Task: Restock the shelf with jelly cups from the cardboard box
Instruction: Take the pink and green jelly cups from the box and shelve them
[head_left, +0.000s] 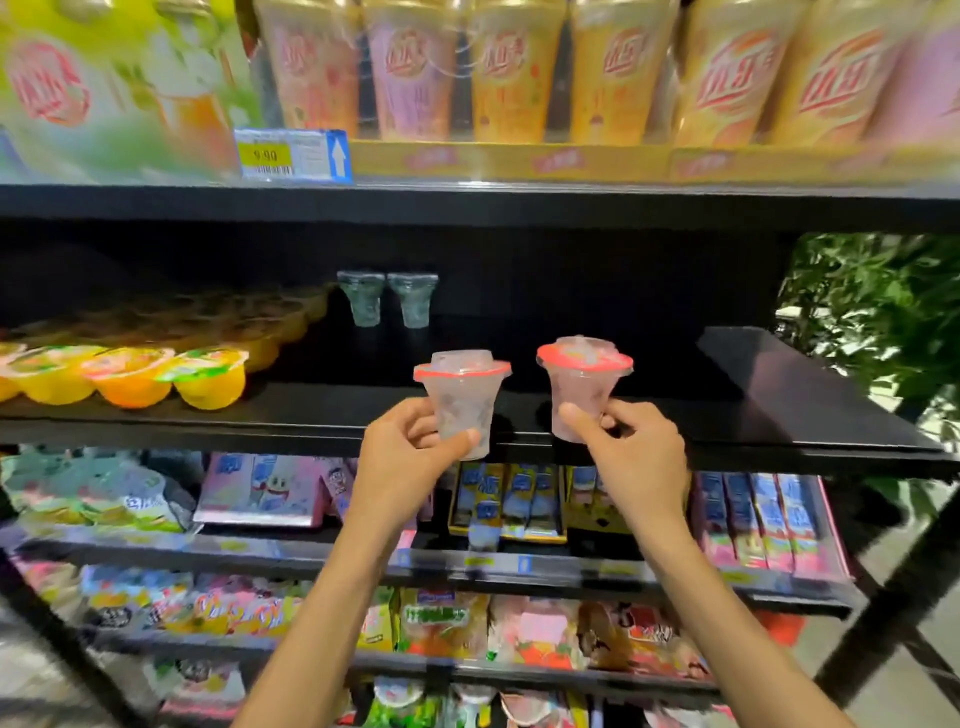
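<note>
My left hand (410, 447) grips a clear jelly cup with a red-rimmed lid (461, 397) by its lower body. My right hand (631, 447) holds a second, pinker jelly cup with a red lid (582, 384) the same way. Both cups are upright, just in front of the black shelf's front edge (727, 436). At the back of that shelf stand two clear cups (387, 299) side by side. The cardboard box is out of view.
Yellow and orange fruit jelly cups (130, 374) fill the shelf's left part. Tall drink cups (519, 73) and a price tag (293, 154) sit on the shelf above. Snack packs (509, 499) line the lower shelves. Green plants (878, 312) show past the shelf's right end.
</note>
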